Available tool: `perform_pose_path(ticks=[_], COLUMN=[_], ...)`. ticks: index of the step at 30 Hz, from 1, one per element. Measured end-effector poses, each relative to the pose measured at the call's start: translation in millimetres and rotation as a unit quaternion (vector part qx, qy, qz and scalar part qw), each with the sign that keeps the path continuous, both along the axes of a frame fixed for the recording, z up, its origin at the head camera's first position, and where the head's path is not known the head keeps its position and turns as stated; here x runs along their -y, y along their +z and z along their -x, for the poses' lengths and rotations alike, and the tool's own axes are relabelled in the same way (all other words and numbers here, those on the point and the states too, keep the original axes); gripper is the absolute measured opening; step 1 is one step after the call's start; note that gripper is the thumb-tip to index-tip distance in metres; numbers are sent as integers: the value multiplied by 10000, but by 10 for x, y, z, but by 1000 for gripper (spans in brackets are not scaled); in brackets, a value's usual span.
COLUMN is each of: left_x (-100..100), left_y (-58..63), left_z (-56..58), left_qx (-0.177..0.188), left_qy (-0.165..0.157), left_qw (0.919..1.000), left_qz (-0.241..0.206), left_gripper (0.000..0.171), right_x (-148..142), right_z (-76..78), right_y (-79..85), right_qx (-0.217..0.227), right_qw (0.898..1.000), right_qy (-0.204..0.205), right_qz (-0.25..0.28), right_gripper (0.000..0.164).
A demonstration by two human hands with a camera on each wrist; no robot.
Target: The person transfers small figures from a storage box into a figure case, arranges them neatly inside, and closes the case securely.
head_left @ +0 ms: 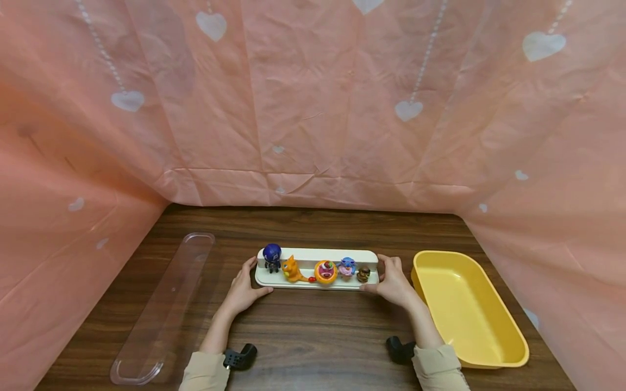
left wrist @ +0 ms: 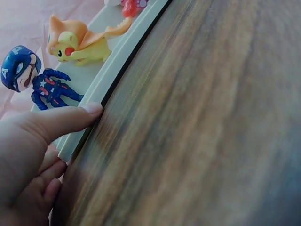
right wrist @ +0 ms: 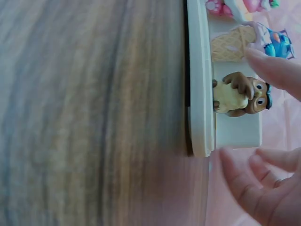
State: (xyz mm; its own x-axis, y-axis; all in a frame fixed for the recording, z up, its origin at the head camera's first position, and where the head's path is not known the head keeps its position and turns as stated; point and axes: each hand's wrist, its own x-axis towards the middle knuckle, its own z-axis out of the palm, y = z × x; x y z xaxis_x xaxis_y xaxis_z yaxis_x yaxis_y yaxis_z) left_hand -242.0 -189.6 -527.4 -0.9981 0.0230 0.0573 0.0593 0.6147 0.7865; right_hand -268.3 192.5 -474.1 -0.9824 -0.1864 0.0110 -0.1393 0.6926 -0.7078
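Note:
A long white stepped display stand (head_left: 313, 287) lies on the wooden table, with several figurines in a row. My left hand (head_left: 243, 290) grips its left end, the thumb on the front edge and the fingers around the end. Nearest that hand stands a blue-helmeted figurine (left wrist: 49, 84), beside a yellow figurine in an orange hooded costume (left wrist: 80, 44). Further right are a pink figurine in an orange ring (head_left: 325, 272), a blue figurine on an ice-cream cone (right wrist: 235, 42) and a brown owl (right wrist: 240, 94). My right hand (head_left: 395, 283) spreads around the right end, its thumb above the stand.
To the left lies a long transparent plastic cover (head_left: 163, 304) with rounded ends. A yellow tray (head_left: 464, 309) stands at the right, close to my right forearm. Pink curtain (head_left: 313, 108) with white hearts encloses the table's back and sides.

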Motion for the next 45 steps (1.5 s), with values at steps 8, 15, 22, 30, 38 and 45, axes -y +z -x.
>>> perform_pose_path(ticks=[8,15,22,30,38,45], left_x=[-13,20,115,543,885,975], left_y=[210,629,1217,1346,1167,1134], left_z=[-107,-366,-791,-1065,-1069,-978], left_qx=[359,324,-723,-374,705,1291], left_qy=[-102,-57,71,383,692,1232], left_qw=[9993,9991,9895,9731,9686,9622], left_qz=[-22,277,1246,2242,2284,2058], left_gripper=[106,98,63,95,120,127], right_x=[-20,-12,-65,-95,-100,-150], right_z=[-17,-6,35,99,146,179], right_y=[-36,-179,-266,-325,-374,-416], right_qx=[460,485,828,595,500,557], right_qw=[9987,9984,9919,9970,9983,9969], right_qy=[-94,-106,-135,21,62,111], right_qz=[-193,266,957,501,296,541], right_gripper=[94,90,101,113,120,117])
